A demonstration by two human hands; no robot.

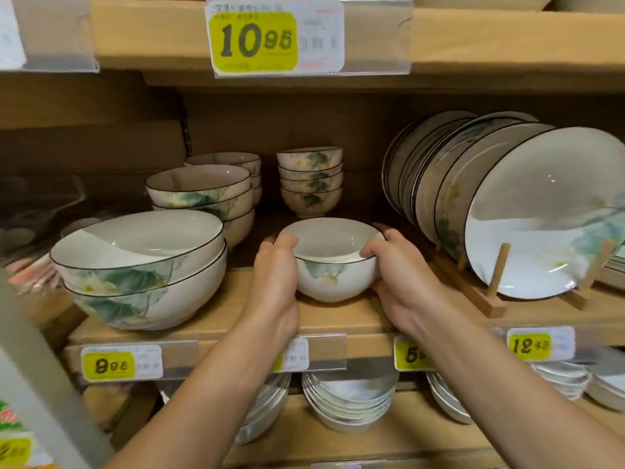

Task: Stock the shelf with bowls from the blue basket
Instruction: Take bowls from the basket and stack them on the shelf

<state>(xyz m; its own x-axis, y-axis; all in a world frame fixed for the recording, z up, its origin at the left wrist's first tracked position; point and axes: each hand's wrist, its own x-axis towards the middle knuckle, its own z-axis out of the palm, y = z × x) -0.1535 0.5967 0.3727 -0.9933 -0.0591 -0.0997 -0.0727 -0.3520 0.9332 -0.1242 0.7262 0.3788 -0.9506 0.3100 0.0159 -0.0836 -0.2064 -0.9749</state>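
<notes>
— Where is the bowl (334, 262)?

— On the middle shelf (230, 321), near its front edge, held between both hands. The left hand (275, 282) wraps its left side, with the thumb hooked over the rim. The right hand (402, 282) cups the right side, thumb on the rim and fingers curled round the far wall. The foot looks down on the board, but I cannot tell whether it bears weight.

— How much room is around it?

— It sits in a gap. The two large bowls (142, 265) are nested to the left, with the left wrist between them and the bowl. To the right stands the wooden rack (487, 299), close to the right hand's knuckles. Behind is a stack of small bowls (309, 181), with a strip of bare board before it. The upper shelf board (473, 38) is well above the rim.

— What about materials?

— The bowl is glossy white ceramic, round and deep on a narrow foot, with a thin dark rim line. A soft green leaf and a pale flower are painted on its side. The medium bowls (203, 194) at the back left carry the same pattern. So do the plates (541, 214), which are flat discs standing on edge between the rack's pegs. The shelving is matte pale wood with squared edges. Yellow price tags (108, 366) sit in clear plastic strips along the front lip.
</notes>
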